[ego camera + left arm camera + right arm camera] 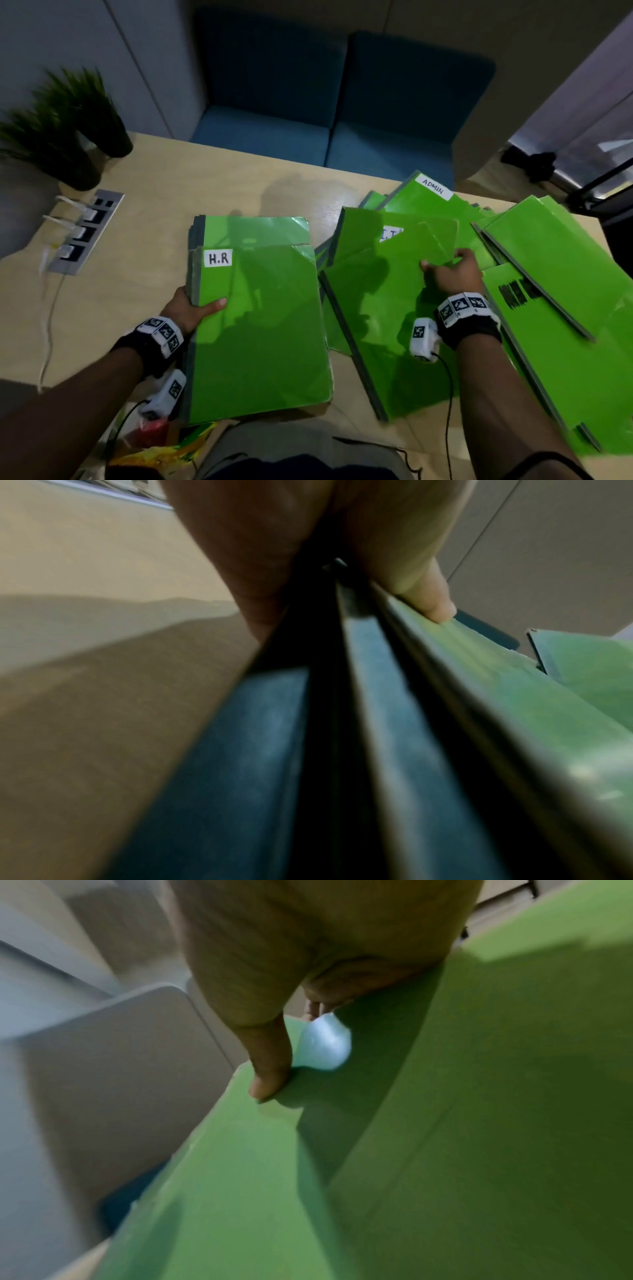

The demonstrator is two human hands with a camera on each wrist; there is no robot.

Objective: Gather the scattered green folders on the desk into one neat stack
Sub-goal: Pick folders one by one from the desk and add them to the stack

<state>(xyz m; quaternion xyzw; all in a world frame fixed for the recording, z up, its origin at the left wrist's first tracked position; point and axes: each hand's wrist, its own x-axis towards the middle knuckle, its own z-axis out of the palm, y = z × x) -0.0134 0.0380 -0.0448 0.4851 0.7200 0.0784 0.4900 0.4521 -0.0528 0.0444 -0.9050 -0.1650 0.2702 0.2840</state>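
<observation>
A green folder labelled H.R [260,329] tops a small stack at centre left of the desk [137,274]. My left hand [191,306] grips the stack's grey spine, thumb on the cover; the left wrist view shows the thumb [431,599] pressed on the green cover [514,696] above dark spines. To the right, several green folders lie fanned out, one labelled ADMIN [428,202]. My right hand [452,270] pinches the edge of a green folder [394,291] among them; in the right wrist view its thumb [270,1074] sits on the folder [445,1150].
Two potted plants [68,130] stand at the desk's far left. A socket strip [85,229] with white plugs and a cable sits in the desk's left side. Blue seats [325,113] lie beyond the far edge. A yellow bag [164,445] is near my lap.
</observation>
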